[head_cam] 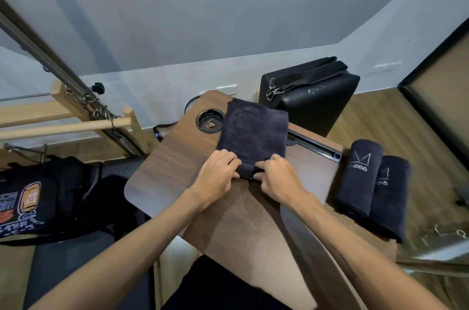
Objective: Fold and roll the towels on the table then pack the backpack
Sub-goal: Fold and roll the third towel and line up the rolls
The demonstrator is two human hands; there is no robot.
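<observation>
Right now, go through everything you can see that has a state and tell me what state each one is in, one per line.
Flat towel: folded, lying flat, near edge just starting to roll.
Left hand: gripping the towel's near edge.
Right hand: gripping the towel's near edge.
Rolled towel: fully rolled, lying on the table.
Second rolled towel: fully rolled, touching the first.
Backpack: off the table on the left; open or closed, cannot tell.

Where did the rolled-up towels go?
In the head view, the two rolled towels lie side by side at the right edge of the table, to the right of the folded towel that both hands are rolling.
</observation>
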